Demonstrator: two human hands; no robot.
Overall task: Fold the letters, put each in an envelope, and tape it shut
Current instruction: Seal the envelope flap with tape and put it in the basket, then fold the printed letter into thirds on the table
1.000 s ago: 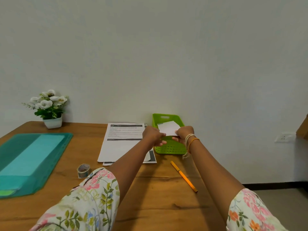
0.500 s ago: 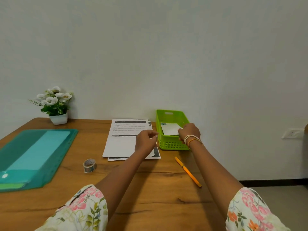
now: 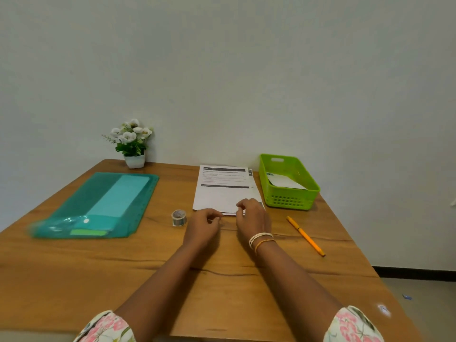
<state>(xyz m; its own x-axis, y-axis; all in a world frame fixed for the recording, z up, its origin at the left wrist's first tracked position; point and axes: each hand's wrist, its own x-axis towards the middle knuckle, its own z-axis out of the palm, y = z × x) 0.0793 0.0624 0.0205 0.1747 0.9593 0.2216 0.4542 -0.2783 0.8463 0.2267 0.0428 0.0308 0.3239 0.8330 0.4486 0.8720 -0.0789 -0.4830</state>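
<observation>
A stack of printed letters [image 3: 223,191] lies flat at the back middle of the wooden table [image 3: 148,267]. My left hand [image 3: 203,224] is at the stack's near edge, fingers curled and their tips just touching the paper. My right hand [image 3: 253,217] rests on the near right corner with its fingers bent onto the top sheet. Whether either hand pinches the sheet is hidden. A white envelope [image 3: 286,181] lies inside the green basket [image 3: 291,201] to the right of the letters. A small roll of clear tape [image 3: 179,217] stands just left of my left hand.
An orange pen [image 3: 306,236] lies to the right of my right wrist. A teal plastic folder [image 3: 103,206] with envelopes inside covers the left of the table. A potted white flower [image 3: 132,144] stands at the back left against the wall. The table's right edge runs close behind the basket.
Both hands left the envelope in the green basket and moved left and nearer, down to the near edge of the letter stack. The view tilted down.
</observation>
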